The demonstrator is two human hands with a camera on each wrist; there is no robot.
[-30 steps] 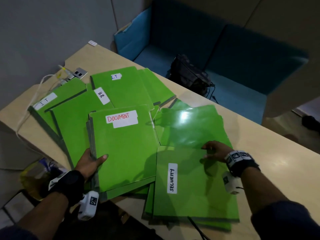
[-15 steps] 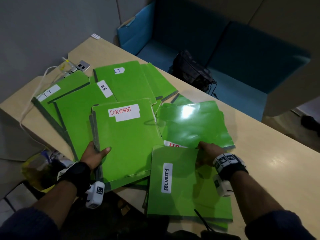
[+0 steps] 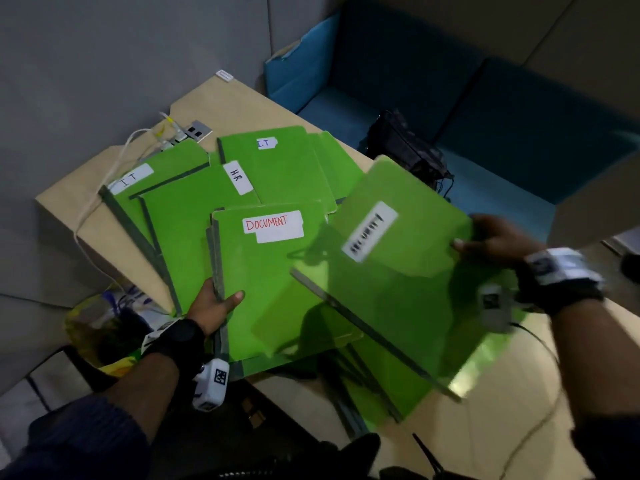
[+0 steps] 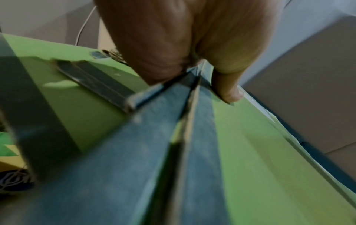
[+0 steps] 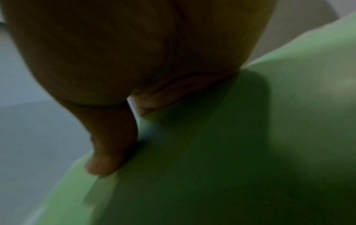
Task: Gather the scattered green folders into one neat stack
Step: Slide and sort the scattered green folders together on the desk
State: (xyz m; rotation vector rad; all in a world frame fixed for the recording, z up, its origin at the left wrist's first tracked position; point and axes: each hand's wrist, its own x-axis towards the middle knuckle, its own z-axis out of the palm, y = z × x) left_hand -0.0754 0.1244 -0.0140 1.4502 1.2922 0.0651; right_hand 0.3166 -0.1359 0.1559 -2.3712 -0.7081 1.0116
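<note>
On the table (image 3: 104,216), green folders (image 3: 194,216) fan from nine to twelve o'clock. My left hand (image 3: 214,304) clamps the DOCUMENT folder (image 3: 273,282) by its spine; my right hand (image 3: 491,237) pinches the lifted folder (image 3: 398,285) at three o'clock. I judge it best to square its spine against DOCUMENT's before lowering it.

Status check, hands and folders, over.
Left hand grips the DOCUMENT stack. Right hand holds one folder lifted and tilted above it. Other folders lie fanned on the table. Nothing in the way.
</note>
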